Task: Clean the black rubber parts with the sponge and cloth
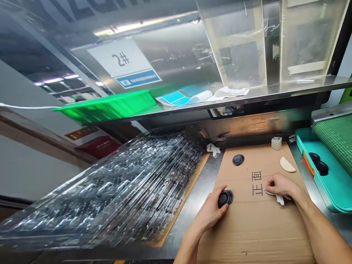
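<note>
My left hand (211, 209) is wrapped round a small stack of round black plastic parts (226, 198), low over the cardboard sheet (242, 223). My right hand (282, 185) pinches a crumpled white cloth (279, 200), which hangs below the fingers near the printed characters. Farther back on the cardboard lies another round black part (238, 159). To its right is a cream half-round pad (287, 165), and behind that stands a small squat bottle (276, 142) with a dark top.
Stacked clear plastic trays (143, 190) fill the left side. A teal bin (332, 198) holding black parts stands at right, beside a green conveyor belt (335, 135). A metal shelf (275, 91) with a green tray (110, 106) crosses above. A crumpled tissue (213, 149) lies behind.
</note>
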### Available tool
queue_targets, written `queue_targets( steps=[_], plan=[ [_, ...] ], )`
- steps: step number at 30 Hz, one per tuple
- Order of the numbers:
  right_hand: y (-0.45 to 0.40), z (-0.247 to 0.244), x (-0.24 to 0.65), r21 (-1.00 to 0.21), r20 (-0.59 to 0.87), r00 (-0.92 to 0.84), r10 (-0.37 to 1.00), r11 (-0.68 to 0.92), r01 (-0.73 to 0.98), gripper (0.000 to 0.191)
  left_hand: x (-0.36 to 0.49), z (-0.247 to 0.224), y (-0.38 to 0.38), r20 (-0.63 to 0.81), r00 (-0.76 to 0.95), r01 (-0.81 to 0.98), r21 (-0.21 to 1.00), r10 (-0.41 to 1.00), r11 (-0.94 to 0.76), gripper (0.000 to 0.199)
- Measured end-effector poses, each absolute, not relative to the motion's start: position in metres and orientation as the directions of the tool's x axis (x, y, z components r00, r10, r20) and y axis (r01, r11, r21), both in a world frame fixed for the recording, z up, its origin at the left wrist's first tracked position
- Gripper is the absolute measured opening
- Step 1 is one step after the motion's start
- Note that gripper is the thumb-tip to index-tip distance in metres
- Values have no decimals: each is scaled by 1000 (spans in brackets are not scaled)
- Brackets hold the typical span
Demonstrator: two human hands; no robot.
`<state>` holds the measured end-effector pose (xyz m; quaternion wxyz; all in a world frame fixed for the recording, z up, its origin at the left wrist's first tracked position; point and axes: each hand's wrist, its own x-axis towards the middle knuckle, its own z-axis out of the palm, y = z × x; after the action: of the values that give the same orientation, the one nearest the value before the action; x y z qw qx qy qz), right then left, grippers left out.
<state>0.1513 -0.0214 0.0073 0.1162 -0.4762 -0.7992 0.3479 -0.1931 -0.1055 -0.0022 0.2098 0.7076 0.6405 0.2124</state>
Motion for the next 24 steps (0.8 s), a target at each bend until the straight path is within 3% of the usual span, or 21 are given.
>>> queue_targets(
  steps=[8,14,17,19,21,24],
  plan=[
    [-18,8,154,-676,-201,-526,827,272,685,13,-167,11,-82,-56,197,870,470,979,-149,56],
    [-22,10,146,-582,-244,-482,842,271,767,20,-214,0,-69,-79,261,882,426,962,-205,66],
    [-20,7,137,-545,-114,-457,882,329,771,20,-197,16,-43,45,267,891,368,963,-265,74],
    [-17,1,128,-509,26,-438,898,389,768,25,-151,43,-24,190,340,850,356,921,-388,66],
    [-16,-7,117,-497,142,-426,893,437,750,30,-78,78,-8,317,462,743,372,828,-557,53],
    [-17,-19,104,-553,235,-422,876,477,683,33,52,131,7,385,658,497,423,647,-758,39]
  ],
)
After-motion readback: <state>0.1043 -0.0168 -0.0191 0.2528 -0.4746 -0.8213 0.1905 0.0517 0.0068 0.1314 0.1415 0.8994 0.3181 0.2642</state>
